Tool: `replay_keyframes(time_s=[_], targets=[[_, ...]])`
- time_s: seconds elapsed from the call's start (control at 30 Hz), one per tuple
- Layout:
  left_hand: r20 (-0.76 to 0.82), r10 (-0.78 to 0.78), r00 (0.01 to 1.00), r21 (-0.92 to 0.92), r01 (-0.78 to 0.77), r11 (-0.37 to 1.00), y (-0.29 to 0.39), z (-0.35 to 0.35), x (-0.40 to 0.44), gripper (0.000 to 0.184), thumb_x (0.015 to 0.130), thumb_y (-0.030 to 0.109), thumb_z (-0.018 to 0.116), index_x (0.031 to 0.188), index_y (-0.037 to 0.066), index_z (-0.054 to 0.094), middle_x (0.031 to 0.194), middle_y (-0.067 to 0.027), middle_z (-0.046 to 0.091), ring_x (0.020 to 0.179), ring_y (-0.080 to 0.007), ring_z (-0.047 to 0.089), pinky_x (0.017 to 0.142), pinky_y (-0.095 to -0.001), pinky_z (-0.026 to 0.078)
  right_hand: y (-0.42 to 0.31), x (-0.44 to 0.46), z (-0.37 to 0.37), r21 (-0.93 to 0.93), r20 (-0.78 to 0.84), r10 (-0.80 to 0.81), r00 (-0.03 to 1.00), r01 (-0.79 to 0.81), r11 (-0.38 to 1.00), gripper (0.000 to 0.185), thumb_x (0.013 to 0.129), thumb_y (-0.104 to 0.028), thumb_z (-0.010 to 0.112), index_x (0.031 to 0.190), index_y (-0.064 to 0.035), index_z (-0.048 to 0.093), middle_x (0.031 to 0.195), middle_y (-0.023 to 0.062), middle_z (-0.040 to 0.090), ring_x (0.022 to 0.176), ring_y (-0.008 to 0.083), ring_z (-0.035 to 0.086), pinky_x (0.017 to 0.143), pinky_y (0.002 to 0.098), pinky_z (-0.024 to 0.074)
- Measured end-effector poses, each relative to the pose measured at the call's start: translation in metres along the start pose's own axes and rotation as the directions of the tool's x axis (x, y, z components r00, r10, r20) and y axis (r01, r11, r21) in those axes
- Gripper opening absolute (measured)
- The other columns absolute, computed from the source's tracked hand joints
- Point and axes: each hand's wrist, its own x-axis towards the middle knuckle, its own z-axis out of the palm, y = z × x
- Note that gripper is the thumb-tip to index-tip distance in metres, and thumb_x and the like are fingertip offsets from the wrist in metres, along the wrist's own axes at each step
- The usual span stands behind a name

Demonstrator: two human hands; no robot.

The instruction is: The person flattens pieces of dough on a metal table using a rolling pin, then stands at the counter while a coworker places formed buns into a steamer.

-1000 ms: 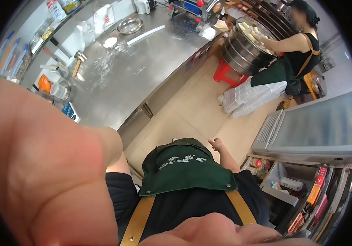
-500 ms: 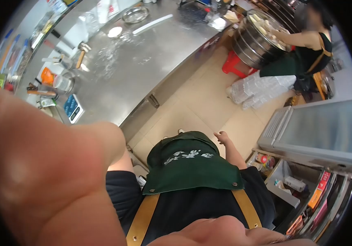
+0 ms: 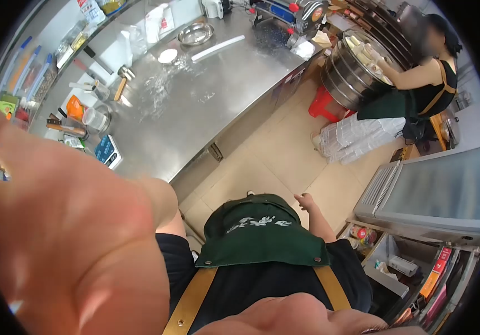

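My left hand (image 3: 78, 201) is raised very close to the camera and fills the lower left. Its palm and wrist are large and blurred, and most of its fingers fall outside the picture, so its grip cannot be made out. My right hand (image 3: 305, 201) hangs low beside the green apron (image 3: 262, 245) above the tiled floor, small in view. A finger or two stretch outward, and nothing shows in it. Ahead on the left runs a steel worktable (image 3: 195, 128) dusted with flour. A kitchen scale (image 3: 107, 152) lies on its near end.
A co-worker (image 3: 427, 72) handles pale pieces in a large steamer (image 3: 357, 72) on a red stool (image 3: 324, 106). On the worktable are a metal bowl (image 3: 195, 34), a white rod (image 3: 217, 48) and a machine (image 3: 293, 19). An open drawer (image 3: 391, 273) stands at lower right.
My view has tilted, so the worktable and room sit slightly lower. My left hand has shifted and shows more of its palm; my right hand stays at my side.
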Motion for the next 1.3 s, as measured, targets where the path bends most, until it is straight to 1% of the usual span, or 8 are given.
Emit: replay_keyframes(time_s=[0.17, 0.3, 0.53, 0.83, 0.97, 1.03, 1.13, 1.3], targets=[[0.317, -0.195, 0.928, 0.328, 0.086, 0.941, 0.009, -0.031, -0.037, 0.015, 0.083, 0.011, 0.064, 0.097, 0.008, 0.06, 0.113, -0.0091, 0.057, 0.104, -0.0311, 0.058, 0.107, -0.0567, 0.03, 0.008, 0.014, 0.007, 0.003, -0.019, -0.034, 0.999, 0.034, 0.999, 0.083, 0.084, -0.044, 0.067, 0.139, 0.0091, 0.034, 0.112, 0.0253, 0.06, 0.088, 0.0306, 0.065, 0.067, 0.0416, 0.0569], [0.549, -0.623, 0.557, 0.623, 0.225, 0.749, 0.0, -0.06, -0.14, 0.033, 0.074, -0.003, 0.065, 0.105, 0.009, 0.066, 0.102, -0.0078, 0.063, 0.103, -0.0274, 0.06, 0.11, -0.0512, 0.021, 0.012, 0.021, 0.012, 0.008, 0.031, -0.029, 0.999, 0.029, 1.0, 0.082, 0.083, -0.044, 0.068, 0.134, 0.0122, 0.038, 0.104, 0.0245, 0.063, 0.083, 0.0309, 0.066, 0.063, 0.0408, 0.0569], [0.107, -0.992, -0.066, 0.953, 0.292, 0.083, 0.082, -0.18, -0.325, 0.027, 0.08, 0.018, 0.066, 0.106, 0.012, 0.066, 0.109, -0.0088, 0.061, 0.11, -0.0295, 0.054, 0.108, -0.0537, 0.023, 0.032, 0.015, 0.01, -0.064, -0.05, -0.03, 0.998, 0.027, 0.998, 0.061, 0.081, -0.047, 0.068, 0.096, 0.0117, 0.061, 0.085, 0.0191, 0.065, 0.073, 0.0267, 0.066, 0.06, 0.0398, 0.0558], [0.038, -0.981, -0.191, 0.986, 0.164, 0.006, 0.096, -0.213, -0.341, 0.033, 0.078, 0.027, 0.071, 0.107, 0.012, 0.068, 0.108, -0.011, 0.065, 0.11, -0.0289, 0.058, 0.106, -0.0574, 0.026, 0.078, -0.001, -0.015, -0.308, 0.069, -0.048, 0.996, 0.066, 0.949, 0.071, 0.08, -0.054, 0.068, 0.093, 0.015, 0.06, 0.089, 0.0241, 0.065, 0.084, 0.035, 0.067, 0.065, 0.0432, 0.0587], [-0.195, -0.964, -0.183, 0.885, 0.39, -0.253, 0.114, -0.251, -0.381, 0.029, 0.079, 0.026, 0.069, 0.099, 0.005, 0.069, 0.093, -0.0127, 0.068, 0.089, -0.0279, 0.066, 0.087, -0.0402, 0.049, 0.045, 0.008, -0.032, -0.271, 0.088, 0.017, 0.996, 0.007, 0.963, 0.065, 0.084, -0.049, 0.066, 0.094, 0.0147, 0.061, 0.095, 0.0249, 0.064, 0.091, 0.036, 0.066, 0.07, 0.0434, 0.0579], [-0.314, -0.885, -0.343, 0.761, 0.467, -0.451, 0.147, -0.301, -0.434, 0.028, 0.081, 0.024, 0.065, 0.096, 0.001, 0.07, 0.085, -0.0141, 0.07, 0.082, -0.0267, 0.068, 0.076, -0.0344, 0.052, 0.045, 0.009, -0.027, -0.275, 0.095, 0.039, 0.995, -0.011, 0.962, 0.065, 0.083, -0.047, 0.068, 0.101, 0.015, 0.059, 0.101, 0.0259, 0.063, 0.092, 0.0353, 0.066, 0.071, 0.0435, 0.0576], [-0.465, -0.528, -0.711, 0.674, 0.103, -0.732, 0.214, -0.376, -0.507, 0.031, 0.081, 0.023, 0.064, 0.1, -0.002, 0.069, 0.085, -0.0161, 0.07, 0.084, -0.0256, 0.068, 0.077, -0.0361, 0.051, 0.02, 0.008, -0.021, -0.21, 0.124, -0.007, 0.992, 0.033, 0.977, 0.078, 0.083, -0.048, 0.067, 0.124, 0.0158, 0.048, 0.114, 0.0271, 0.06, 0.095, 0.0335, 0.065, 0.072, 0.0415, 0.0577], [-0.623, -0.437, -0.648, 0.479, 0.124, -0.869, 0.24, -0.339, -0.502, 0.031, 0.081, 0.023, 0.063, 0.099, -0.002, 0.069, 0.085, -0.0165, 0.07, 0.084, -0.0258, 0.068, 0.077, -0.0362, 0.051, -0.012, 0.008, -0.008, -0.261, 0.217, -0.028, 0.976, 0.085, 0.962, 0.078, 0.083, -0.048, 0.067, 0.125, 0.0148, 0.048, 0.112, 0.0259, 0.061, 0.095, 0.032, 0.065, 0.071, 0.0399, 0.0578]])
